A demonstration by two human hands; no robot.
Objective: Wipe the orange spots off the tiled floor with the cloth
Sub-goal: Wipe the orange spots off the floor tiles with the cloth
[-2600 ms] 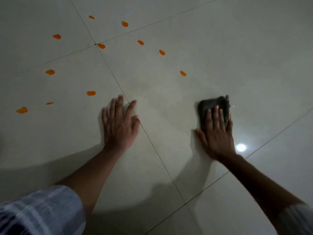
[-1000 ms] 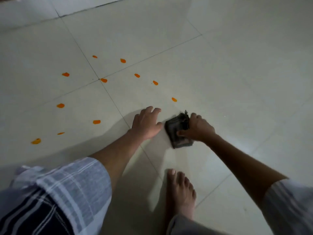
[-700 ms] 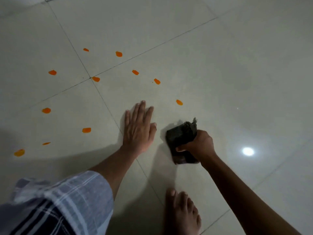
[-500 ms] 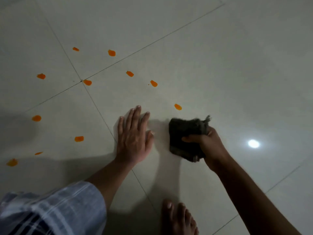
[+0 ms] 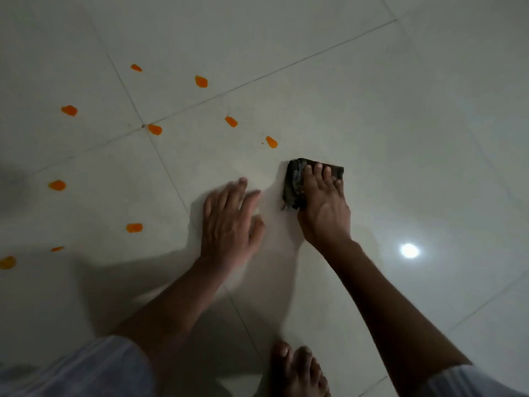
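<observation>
A dark folded cloth [image 5: 294, 181] lies flat on the pale tiled floor [image 5: 400, 124], pressed down under the fingers of my right hand [image 5: 323, 207]. The nearest orange spot [image 5: 271, 142] sits just beyond the cloth's far left corner, apart from it. Several more orange spots are scattered to the left, among them one [image 5: 231, 121], one by the grout cross [image 5: 155, 129] and one nearer me [image 5: 134, 227]. My left hand [image 5: 230, 224] rests palm down on the floor beside the cloth, fingers spread, holding nothing.
My bare foot [image 5: 297, 371] stands on the floor at the bottom middle, below both hands. A bright light reflection [image 5: 409, 250] shines on the tile to the right. A striped sleeve [image 5: 86, 371] fills the bottom left corner.
My right hand went from gripping the bunched cloth to pressing it flat and slid it forward over the spot that lay just beyond it. My left hand stayed planted beside it.
</observation>
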